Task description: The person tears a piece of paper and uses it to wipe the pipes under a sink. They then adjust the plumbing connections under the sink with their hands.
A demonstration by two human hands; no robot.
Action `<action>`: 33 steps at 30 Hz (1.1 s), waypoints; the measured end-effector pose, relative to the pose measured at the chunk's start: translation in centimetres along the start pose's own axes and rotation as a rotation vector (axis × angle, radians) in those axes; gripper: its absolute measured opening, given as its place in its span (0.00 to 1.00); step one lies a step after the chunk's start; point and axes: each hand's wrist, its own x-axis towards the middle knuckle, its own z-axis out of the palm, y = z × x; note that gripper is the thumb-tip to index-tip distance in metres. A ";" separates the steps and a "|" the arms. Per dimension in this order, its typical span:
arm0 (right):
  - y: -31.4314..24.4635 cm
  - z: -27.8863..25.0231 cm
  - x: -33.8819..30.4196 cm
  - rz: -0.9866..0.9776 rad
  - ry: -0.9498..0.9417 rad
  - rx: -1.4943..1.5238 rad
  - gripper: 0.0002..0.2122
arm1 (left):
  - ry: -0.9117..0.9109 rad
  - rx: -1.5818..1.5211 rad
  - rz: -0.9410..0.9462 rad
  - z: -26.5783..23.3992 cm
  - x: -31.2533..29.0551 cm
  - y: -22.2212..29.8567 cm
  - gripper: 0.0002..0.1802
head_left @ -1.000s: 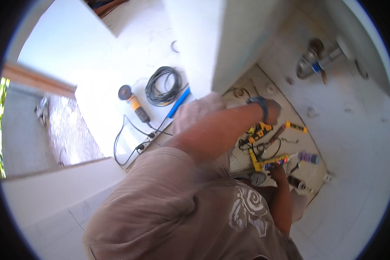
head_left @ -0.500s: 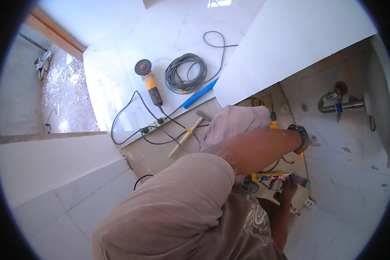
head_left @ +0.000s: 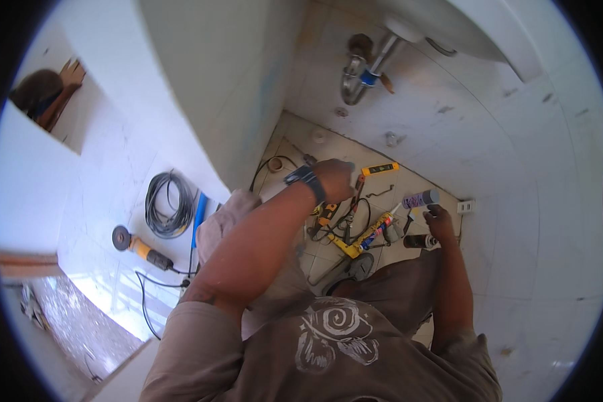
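Observation:
My left hand, a dark watch on its wrist, hovers over tools on the tiled floor with fingers curled. What it holds, if anything, is hidden. Just right of it lie a yellow bar-shaped tool and a red-handled tool. My right hand is bent close beside a grey-purple can lying on its side. I cannot see whether anything is in its fingers. A black can lies just below that hand. Between my hands rests a yellow caulking gun with a colourful cartridge.
A chrome drain trap projects from the wall beneath a basin. A large pale panel stands at left. Beyond it lie an angle grinder, a coiled cable and a blue tube. Another person's arm shows far left.
My view has swung to the right, bringing the floor tools fully into sight. My left hand has moved from near the wall to above the tools. My right hand stays beside the grey-purple can.

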 end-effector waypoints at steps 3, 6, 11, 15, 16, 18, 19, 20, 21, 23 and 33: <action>1.3 1.4 0.3 -0.412 -0.318 -0.490 0.18 | 0.012 0.015 -0.001 -0.2 -0.6 0.1 0.35; 0.6 1.9 0.3 -0.065 -0.315 -0.134 0.18 | 0.018 0.031 0.003 0.3 -1.0 -0.1 0.35; -3.6 0.8 -1.2 0.216 -0.103 0.225 0.18 | 0.190 0.042 0.029 0.1 -0.9 -1.4 0.28; -9.1 -1.8 -0.8 -0.249 0.139 0.256 0.14 | 0.693 -0.342 -0.178 -4.1 0.2 -3.4 0.16; -10.7 -2.7 0.4 -0.239 0.069 0.306 0.13 | 0.777 -0.530 -0.125 -5.5 0.7 -3.9 0.15; -14.3 -4.1 4.1 -0.254 0.000 0.230 0.14 | 0.836 -0.690 -0.077 -8.8 2.6 -4.7 0.15; -16.3 -4.2 6.4 -0.343 0.099 0.201 0.15 | 0.829 -0.668 -0.045 -10.8 4.1 -5.1 0.15; -18.1 -4.1 8.4 -0.440 0.199 0.172 0.15 | 0.819 -0.646 -0.001 -12.6 5.5 -5.4 0.15; -19.7 -4.0 10.5 -0.414 0.191 0.317 0.15 | 0.815 -0.537 -0.037 -14.1 6.9 -5.7 0.15; -22.9 -3.3 15.0 -0.490 0.352 0.403 0.11 | 0.808 -0.316 -0.037 -16.9 9.9 -6.5 0.15; -29.3 -2.2 31.3 -0.653 0.095 0.001 0.15 | 0.563 0.398 0.248 -24.7 22.2 -6.9 0.21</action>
